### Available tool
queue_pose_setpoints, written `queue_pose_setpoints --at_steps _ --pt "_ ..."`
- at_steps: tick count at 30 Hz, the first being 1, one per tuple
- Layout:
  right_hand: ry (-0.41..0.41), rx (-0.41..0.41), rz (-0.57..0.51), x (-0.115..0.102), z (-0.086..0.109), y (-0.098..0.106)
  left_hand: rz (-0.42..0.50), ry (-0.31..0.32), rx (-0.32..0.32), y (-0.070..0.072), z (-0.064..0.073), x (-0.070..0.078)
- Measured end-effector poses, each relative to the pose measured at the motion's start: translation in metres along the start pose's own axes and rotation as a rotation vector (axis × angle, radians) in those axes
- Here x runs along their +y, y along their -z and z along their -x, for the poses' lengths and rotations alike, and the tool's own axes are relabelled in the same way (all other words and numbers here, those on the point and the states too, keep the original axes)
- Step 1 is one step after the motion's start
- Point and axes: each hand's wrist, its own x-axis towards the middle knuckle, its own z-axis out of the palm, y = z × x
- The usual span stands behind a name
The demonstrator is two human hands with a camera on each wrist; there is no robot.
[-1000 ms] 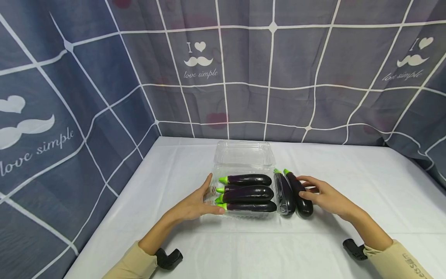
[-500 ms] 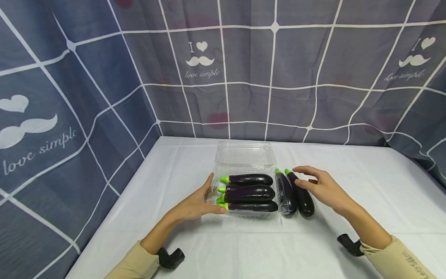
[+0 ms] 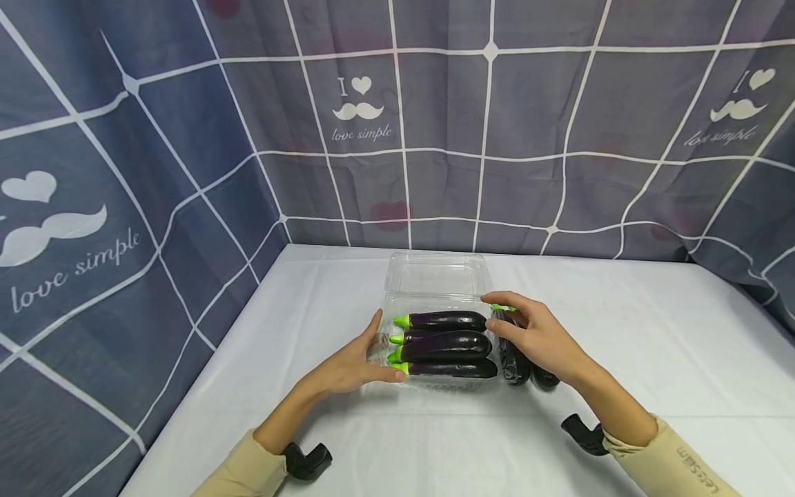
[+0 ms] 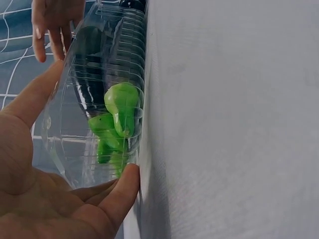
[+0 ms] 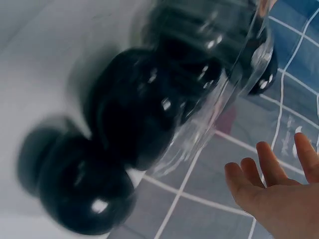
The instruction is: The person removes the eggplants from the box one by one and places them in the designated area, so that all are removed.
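Observation:
A clear plastic clamshell box lies with its lid folded back. Several dark eggplants lie across it, green caps pointing left. My left hand rests against the box's left end, thumb along the front and a straight finger behind. In the left wrist view, its fingertips touch the clear wall near the green caps. Beside the box's right end lie two more eggplants, one with a plastic sheen and one further right. Above them hovers my right hand, fingers loosely extended, partly hiding both.
A white cloth covers the table. Grey-blue curtains with white grid lines hang behind and along the left side. Each wrist carries a black camera mount.
My right hand has come off the rightmost eggplant and moved left to the box's right end. Both loose eggplants stay where they were. The left hand holds its place.

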Motion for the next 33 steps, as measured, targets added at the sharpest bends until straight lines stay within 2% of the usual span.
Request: queue_pose_setpoints --at_steps 8,12,18,26,33 --pt "0.158 -0.074 0.146 -0.017 -0.008 -0.019 0.01 -0.002 -0.001 0.002 0.0 0.0" --pt "0.161 -0.106 0.136 -0.025 -0.013 -0.031 0.024 0.0 0.001 0.002 -0.001 0.0" --pt "0.211 -0.104 0.138 -0.032 -0.021 -0.044 0.011 -0.004 0.006 0.002 -0.002 0.001" --pt "0.201 -0.168 0.058 -0.026 -0.026 -0.058 0.015 -0.001 -0.002 0.001 -0.001 -0.001" --pt "0.155 -0.261 0.091 -0.02 -0.025 -0.057 0.009 -0.006 0.006 0.001 0.0 0.0"
